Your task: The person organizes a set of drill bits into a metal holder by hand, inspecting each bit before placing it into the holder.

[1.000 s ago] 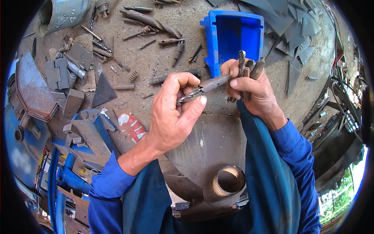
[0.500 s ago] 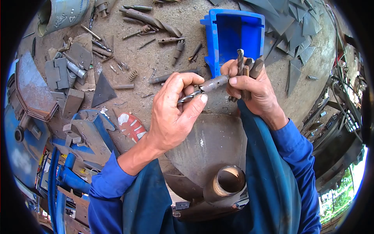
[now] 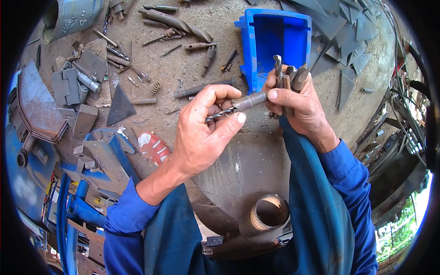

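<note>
In front of me, my left hand [image 3: 204,133] is closed, thumb and fingers around a silver twist drill bit [image 3: 220,114] and the near end of a grey cylindrical metal piece [image 3: 250,101]. That piece slants up to the right, its far end at the fingers of my right hand [image 3: 300,103]. My right hand is wrapped around several drill bits, among them a fluted one [image 3: 278,68] pointing upward and a thicker one [image 3: 300,78] beside it. Its palm hides their lower parts. Behind my right hand stands a blue plastic bin [image 3: 274,16], lying open toward me.
Loose drill bits [image 3: 178,23] and a spring [image 3: 156,87] lie on the concrete floor. Triangular steel plates [image 3: 339,27] are heaped at the right back. Scrap metal [image 3: 68,85] crowds the left. A short pipe [image 3: 270,211] stands between my knees.
The grey cylindrical piece has turned slightly between my hands, and its side hole no longer shows. The fluted bit in my right hand leans a little more left.
</note>
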`<state>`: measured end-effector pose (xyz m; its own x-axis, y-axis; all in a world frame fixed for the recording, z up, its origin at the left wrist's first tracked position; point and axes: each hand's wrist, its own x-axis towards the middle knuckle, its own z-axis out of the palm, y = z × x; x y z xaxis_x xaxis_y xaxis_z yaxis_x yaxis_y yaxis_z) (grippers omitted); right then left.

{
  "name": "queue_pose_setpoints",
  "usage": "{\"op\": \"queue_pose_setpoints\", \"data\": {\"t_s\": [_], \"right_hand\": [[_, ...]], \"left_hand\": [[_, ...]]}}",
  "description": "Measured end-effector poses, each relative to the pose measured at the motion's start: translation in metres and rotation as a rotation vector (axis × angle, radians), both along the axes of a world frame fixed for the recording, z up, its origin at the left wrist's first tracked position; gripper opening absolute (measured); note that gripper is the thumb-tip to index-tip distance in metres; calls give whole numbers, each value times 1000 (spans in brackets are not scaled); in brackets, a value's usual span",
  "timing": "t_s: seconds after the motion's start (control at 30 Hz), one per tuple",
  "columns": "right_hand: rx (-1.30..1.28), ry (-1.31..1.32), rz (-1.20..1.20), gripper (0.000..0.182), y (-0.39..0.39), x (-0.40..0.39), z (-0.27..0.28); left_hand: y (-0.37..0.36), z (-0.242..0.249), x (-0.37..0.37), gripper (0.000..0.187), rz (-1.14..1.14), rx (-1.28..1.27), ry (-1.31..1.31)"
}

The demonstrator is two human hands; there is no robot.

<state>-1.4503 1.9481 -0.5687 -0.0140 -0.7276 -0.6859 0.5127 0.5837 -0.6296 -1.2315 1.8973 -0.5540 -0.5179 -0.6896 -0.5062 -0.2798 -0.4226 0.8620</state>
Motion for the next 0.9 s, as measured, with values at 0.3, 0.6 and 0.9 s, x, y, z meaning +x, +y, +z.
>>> {"op": "queue_pose_setpoints", "data": {"t_s": [0.3,0.6,0.9], "right_hand": [[-22,-11,4,20,3,-1,-3],[-21,-31,16,20,4,-4,-4],[-38,-131,35,34,3,-5,1]], "left_hand": [[-2,2,-2,29,-126,61,-38],[-6,22,-4,35,-179,459,63],[5,39,-15,39,-162,590,107]]}}
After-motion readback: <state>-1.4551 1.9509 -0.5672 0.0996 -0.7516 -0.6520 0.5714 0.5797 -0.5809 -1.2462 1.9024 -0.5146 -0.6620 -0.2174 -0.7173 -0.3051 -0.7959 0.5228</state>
